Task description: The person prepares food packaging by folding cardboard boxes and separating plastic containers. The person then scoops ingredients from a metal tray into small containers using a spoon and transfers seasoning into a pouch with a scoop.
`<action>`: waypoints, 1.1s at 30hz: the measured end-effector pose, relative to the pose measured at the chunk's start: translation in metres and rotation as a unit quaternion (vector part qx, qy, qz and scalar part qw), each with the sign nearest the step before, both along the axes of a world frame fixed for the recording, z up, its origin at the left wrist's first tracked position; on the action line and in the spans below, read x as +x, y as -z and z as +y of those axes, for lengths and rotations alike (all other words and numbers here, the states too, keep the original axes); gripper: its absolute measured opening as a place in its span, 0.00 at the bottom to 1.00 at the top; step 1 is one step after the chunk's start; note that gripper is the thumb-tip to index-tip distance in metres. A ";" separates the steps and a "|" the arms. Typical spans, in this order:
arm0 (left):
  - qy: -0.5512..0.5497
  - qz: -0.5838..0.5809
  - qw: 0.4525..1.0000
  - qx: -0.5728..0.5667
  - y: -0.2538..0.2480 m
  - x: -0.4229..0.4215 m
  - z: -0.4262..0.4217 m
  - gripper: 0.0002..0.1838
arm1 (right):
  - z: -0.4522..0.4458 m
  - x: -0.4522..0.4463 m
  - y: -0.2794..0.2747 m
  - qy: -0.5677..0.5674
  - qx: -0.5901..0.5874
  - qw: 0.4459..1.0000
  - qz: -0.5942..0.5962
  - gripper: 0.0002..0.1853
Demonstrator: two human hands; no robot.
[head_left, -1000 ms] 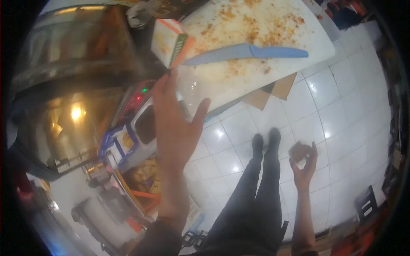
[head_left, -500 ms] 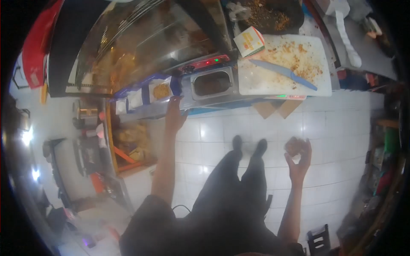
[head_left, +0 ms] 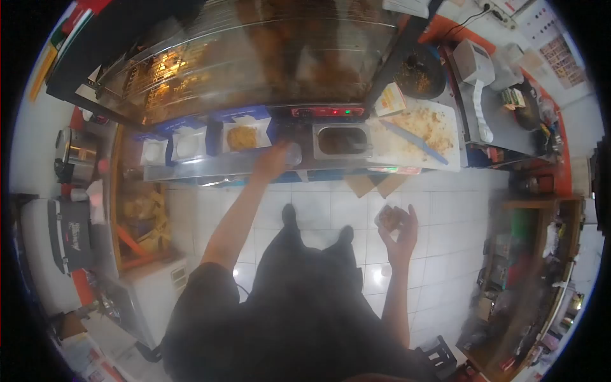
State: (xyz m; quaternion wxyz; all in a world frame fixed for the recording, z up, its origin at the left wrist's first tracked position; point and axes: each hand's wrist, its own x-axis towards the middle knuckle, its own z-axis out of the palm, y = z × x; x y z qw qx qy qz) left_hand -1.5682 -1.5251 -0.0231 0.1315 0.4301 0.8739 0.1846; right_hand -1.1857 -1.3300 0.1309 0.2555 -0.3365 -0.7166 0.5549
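My left hand (head_left: 272,163) is at the front edge of the steel counter, its fingers closed on a clear round plastic lid (head_left: 293,155). Out over the floor, my right hand (head_left: 401,237) grips a small clear plastic cup (head_left: 389,219) with something brown inside. Just beyond my left hand stands an open blue-and-white box (head_left: 266,121) holding a golden-brown piece of food (head_left: 242,136). Two more open boxes, a middle one (head_left: 189,144) and a left one (head_left: 153,151), have white contents that I cannot make out.
A steel pan (head_left: 342,141) is set into the counter. Right of it, a white cutting board (head_left: 439,127) carries crumbs and a blue knife (head_left: 414,141). A glass display case (head_left: 254,57) rises behind the boxes. A dark wok (head_left: 417,73) stands behind the board, a shelf (head_left: 534,254) at right.
My left hand has gone from beside the box to the counter edge and now has the clear lid. My right hand still holds the cup. The camera view has shifted.
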 end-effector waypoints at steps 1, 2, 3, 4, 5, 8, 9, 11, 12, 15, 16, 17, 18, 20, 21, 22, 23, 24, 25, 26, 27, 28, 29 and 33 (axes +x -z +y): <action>0.002 -0.005 1.000 0.002 0.000 -0.002 -0.002 0.46 | -0.010 -0.008 -0.003 0.002 0.008 1.000 -0.004 0.51; 0.006 -0.012 1.000 0.002 0.002 -0.004 -0.004 0.45 | -0.019 -0.016 -0.005 0.015 0.026 1.000 -0.002 0.49; 0.010 -0.016 1.000 0.006 0.004 -0.007 -0.006 0.45 | -0.028 -0.024 -0.006 0.030 0.043 0.999 0.000 0.48; 0.046 -0.006 0.998 0.040 0.006 -0.012 -0.008 0.45 | -0.035 -0.032 -0.007 0.035 0.046 0.998 -0.002 0.48; 0.082 0.004 0.994 0.073 0.007 -0.016 -0.010 0.46 | -0.043 -0.038 -0.007 0.039 0.056 0.998 0.016 0.48; 0.108 0.021 0.993 0.049 0.009 -0.023 -0.009 0.47 | -0.068 -0.054 -0.015 0.046 0.072 0.996 0.029 0.48; 0.110 0.021 0.992 0.050 0.009 -0.023 -0.008 0.47 | -0.075 -0.058 -0.017 0.045 0.076 0.996 0.025 0.49; 0.117 0.041 0.992 -0.012 0.012 -0.025 -0.003 0.48 | -0.083 -0.061 -0.017 0.040 0.069 0.996 0.026 0.50; 0.120 0.041 0.992 -0.011 0.015 -0.026 -0.003 0.48 | -0.088 -0.063 -0.017 0.035 0.061 0.997 0.027 0.51; 0.122 0.041 0.991 0.030 0.026 -0.024 -0.003 0.48 | -0.100 -0.072 -0.021 0.040 0.053 0.997 0.034 0.51; 0.138 0.097 0.983 0.070 0.042 -0.026 0.000 0.47 | -0.101 -0.072 -0.021 0.041 0.054 0.997 0.029 0.51; 0.152 0.153 0.970 0.109 0.047 -0.027 0.000 0.46 | -0.102 -0.073 -0.021 0.032 0.066 0.997 0.027 0.51; 0.154 0.151 0.970 0.110 0.051 -0.030 0.000 0.46 | -0.104 -0.075 -0.021 0.024 0.078 0.996 0.026 0.51; 0.148 0.104 0.978 0.101 0.046 -0.030 0.000 0.46 | -0.108 -0.080 -0.022 0.021 0.082 0.996 0.027 0.51; 0.152 0.102 0.978 0.103 0.043 -0.030 0.002 0.46 | -0.109 -0.082 -0.023 0.015 0.086 0.996 0.030 0.51; 0.141 0.063 0.986 0.063 0.032 -0.030 0.004 0.46 | -0.109 -0.086 -0.024 0.019 0.087 0.996 0.030 0.51; 0.130 0.023 0.991 0.023 0.023 -0.030 0.005 0.47 | -0.110 -0.089 -0.026 0.013 0.100 0.995 0.028 0.51; 0.134 0.022 0.991 0.022 0.022 -0.030 0.004 0.47 | -0.112 -0.091 -0.028 0.008 0.112 0.993 0.026 0.51; 0.134 0.024 0.990 0.027 0.021 -0.031 0.004 0.48 | -0.114 -0.093 -0.030 0.012 0.112 0.993 0.025 0.51; 0.135 0.028 0.990 0.033 0.020 -0.032 0.005 0.48 | -0.116 -0.096 -0.032 0.011 0.106 0.994 0.028 0.51; 0.140 0.028 0.989 0.033 0.019 -0.032 0.006 0.48 | -0.117 -0.097 -0.034 0.011 0.100 0.994 0.030 0.50; 0.142 0.029 0.989 0.021 0.012 -0.033 0.007 0.49 | -0.117 -0.098 -0.034 0.017 0.100 0.994 0.031 0.50; 0.142 0.029 0.989 0.008 0.006 -0.032 0.007 0.49 | -0.118 -0.098 -0.034 0.008 0.122 0.992 0.025 0.50; 0.145 0.010 0.989 -0.013 -0.011 -0.035 0.009 0.49 | -0.122 -0.100 -0.029 0.010 0.090 0.995 0.040 0.51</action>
